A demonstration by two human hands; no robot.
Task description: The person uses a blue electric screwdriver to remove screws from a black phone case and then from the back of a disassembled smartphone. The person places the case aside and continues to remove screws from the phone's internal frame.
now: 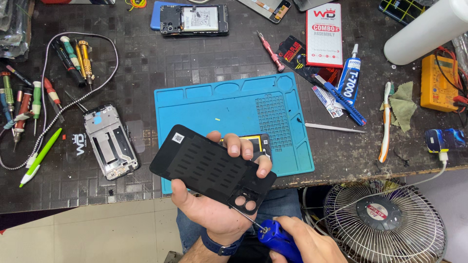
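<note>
- Right hand (312, 241) nearest the lens, wrapped tight round a blue screwdriver (278, 239); its thin tip meets the lower edge of the phone back cover (209, 168).
- Left hand (219, 204) clamps that black cover from underneath, fingers curled over its top edge, inner side facing up, camera cutout toward the screwdriver.
- Just behind the cover: a phone (256, 143) on the blue work mat (234, 104).
- Left of the grip: bare phone frame (109, 141) on the dark bench.
- Right of it, below the bench edge: fan (385, 224).
</note>
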